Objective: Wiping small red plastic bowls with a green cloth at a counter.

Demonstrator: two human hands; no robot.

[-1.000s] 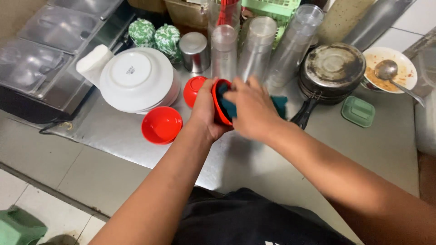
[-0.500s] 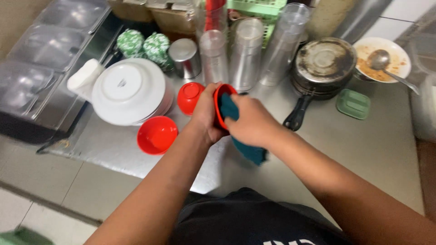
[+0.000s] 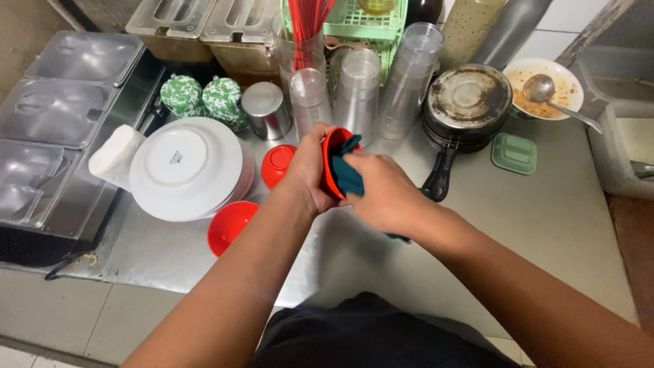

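Gripping a small red bowl (image 3: 332,160) on edge above the table (image 3: 565,218), left hand (image 3: 308,170) fingers clamped on its mostly hidden back, right hand (image 3: 385,191) fingers pressing a teal cloth (image 3: 347,174) inside, cloth largely covered.

I see a white bowl (image 3: 187,167) upside down on the steel counter (image 3: 572,225), two red bowls (image 3: 230,225) beside it. Behind: metal cup (image 3: 267,109), two green patterned jars (image 3: 203,99), stacked clear cups (image 3: 411,78), red straws (image 3: 306,24). Right: stacked pans (image 3: 466,102), green lid (image 3: 514,153), dirty plate w/ spoon (image 3: 545,88). Far left: lidded metal trays (image 3: 48,123).
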